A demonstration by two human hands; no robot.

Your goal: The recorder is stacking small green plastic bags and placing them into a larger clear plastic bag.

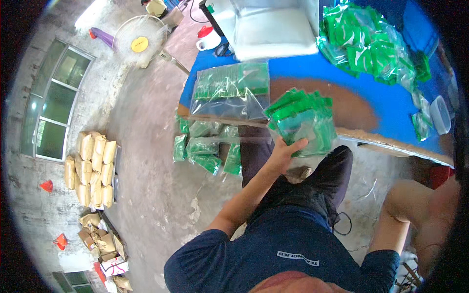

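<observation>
My left hand is closed around a fanned stack of flat green-and-clear packets, thumb on top, at the near edge of the blue table. Just left of the stack, a large clear plastic bag lies on the table edge with a row of green packets inside. My right arm is bent up at the right, its elbow raised and its forearm running close to the camera. The right hand itself cannot be seen.
A heap of green packets lies at the table's back right, near a white plastic tub. Bagged green packets lie on the floor. A white-and-red mug, a fan and stacked brown sacks are farther left.
</observation>
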